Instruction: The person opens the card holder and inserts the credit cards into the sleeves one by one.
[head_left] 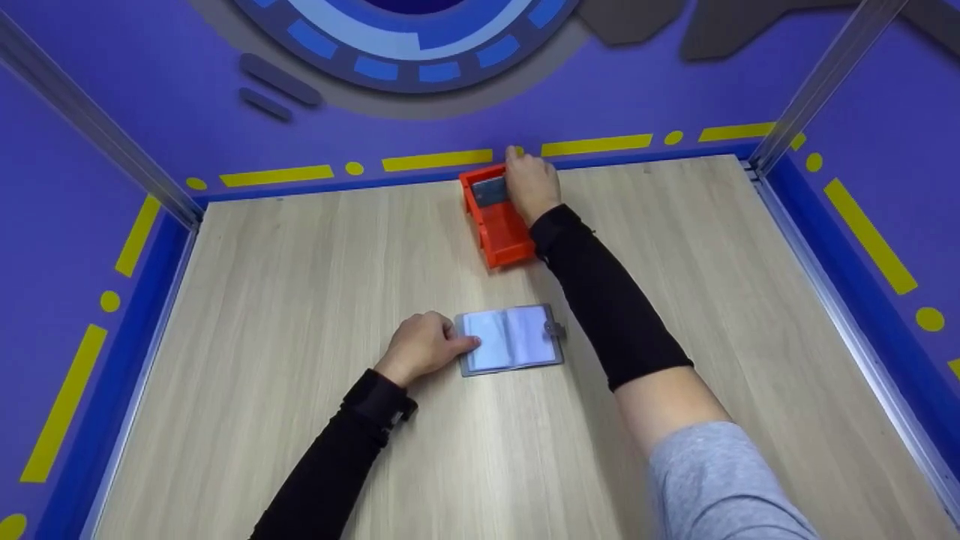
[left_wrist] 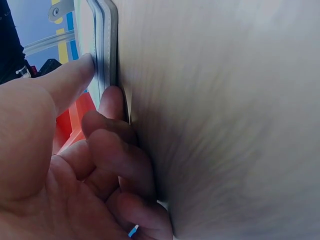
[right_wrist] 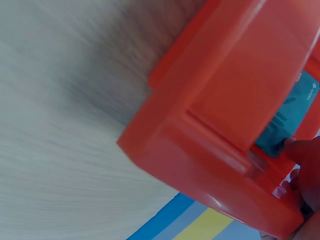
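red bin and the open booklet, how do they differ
The red bin is bright red; the booklet has a grey cover and pale pages. The red bin has raised walls, while the booklet lies open and flat. The red bin is farther from the person, the booklet nearer. Shared: each has a hand on it, left hand on booklet, right hand on red bin.

Smooth, glossy plastic forms the bin (head_left: 506, 234) at the right hand (head_left: 532, 186); shiny, plastic-looking pages (head_left: 489, 336) line the holder (head_left: 517, 368) beside the left hand (head_left: 421, 345), above a wood-grained tabletop (head_left: 300, 285).
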